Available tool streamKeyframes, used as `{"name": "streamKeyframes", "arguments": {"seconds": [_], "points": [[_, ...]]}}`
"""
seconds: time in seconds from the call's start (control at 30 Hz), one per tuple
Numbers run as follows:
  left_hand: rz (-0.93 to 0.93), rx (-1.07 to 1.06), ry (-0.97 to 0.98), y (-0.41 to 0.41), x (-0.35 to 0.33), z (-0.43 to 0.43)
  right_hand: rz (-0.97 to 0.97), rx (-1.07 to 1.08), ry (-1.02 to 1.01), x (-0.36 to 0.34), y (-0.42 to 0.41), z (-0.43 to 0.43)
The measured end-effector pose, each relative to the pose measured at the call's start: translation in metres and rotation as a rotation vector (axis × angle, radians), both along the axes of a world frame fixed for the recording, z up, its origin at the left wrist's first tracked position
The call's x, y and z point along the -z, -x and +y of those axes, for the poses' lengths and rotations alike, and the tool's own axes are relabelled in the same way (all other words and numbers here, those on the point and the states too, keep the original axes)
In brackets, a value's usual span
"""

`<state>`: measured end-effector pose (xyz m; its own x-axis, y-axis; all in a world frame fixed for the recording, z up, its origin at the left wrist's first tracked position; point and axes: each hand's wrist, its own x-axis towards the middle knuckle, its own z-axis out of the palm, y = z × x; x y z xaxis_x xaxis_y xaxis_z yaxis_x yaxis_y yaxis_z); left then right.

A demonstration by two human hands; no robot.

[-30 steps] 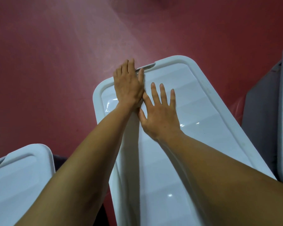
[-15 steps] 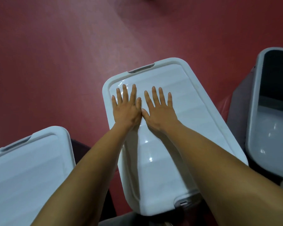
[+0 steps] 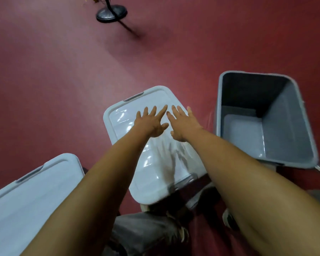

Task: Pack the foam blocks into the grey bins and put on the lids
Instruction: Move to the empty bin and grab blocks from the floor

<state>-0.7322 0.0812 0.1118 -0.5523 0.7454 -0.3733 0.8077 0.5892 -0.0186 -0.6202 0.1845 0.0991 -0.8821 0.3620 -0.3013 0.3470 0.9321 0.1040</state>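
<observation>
A white lid (image 3: 122,117) covers the middle bin on the red floor. My left hand (image 3: 151,122) and my right hand (image 3: 181,124) hover side by side over the lid's far half, fingers straight and spread, holding nothing. Whether the palms touch the lid I cannot tell. An open grey bin (image 3: 292,126) stands to the right; it looks empty, with no foam blocks visible inside. A second lidded bin (image 3: 26,200) sits at the lower left, partly behind my left forearm.
A black round stand base (image 3: 111,13) with a cable sits on the floor at the far top. My legs and shoes (image 3: 229,218) show below the middle bin. Red floor stretches to the left and beyond the bins.
The view has pulled back and up, showing the whole open bin on the right. Both hands have lifted from pressing flat on the lid and spread their fingers.
</observation>
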Motion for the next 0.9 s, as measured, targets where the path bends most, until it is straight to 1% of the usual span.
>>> {"name": "streamKeyframes", "arguments": {"seconds": [0.07, 0.2, 0.33, 0.5, 0.63, 0.7, 0.8, 0.9], "points": [[0.019, 0.058, 0.031, -0.020, -0.032, 0.012, 0.011, 0.041, -0.015, -0.026, -0.020, 0.001], [0.037, 0.137, 0.023, -0.076, -0.088, 0.034, 0.075, 0.156, -0.002, -0.077, -0.071, 0.008], [0.042, 0.238, 0.005, -0.146, -0.123, 0.062, 0.107, 0.292, 0.017, -0.117, -0.140, 0.017], [0.022, 0.411, 0.007, -0.239, -0.134, 0.099, 0.036, 0.445, 0.020, -0.134, -0.240, 0.035], [0.045, 0.567, -0.008, -0.307, -0.132, 0.121, -0.001, 0.603, 0.048, -0.135, -0.312, 0.045], [0.051, 0.641, 0.018, -0.342, -0.131, 0.126, -0.003, 0.675, 0.062, -0.132, -0.347, 0.044], [0.049, 0.715, 0.065, -0.394, -0.133, 0.128, -0.001, 0.754, 0.080, -0.130, -0.404, 0.035], [0.032, 0.768, 0.068, -0.445, -0.135, 0.135, -0.030, 0.816, 0.093, -0.138, -0.455, 0.030]]}}
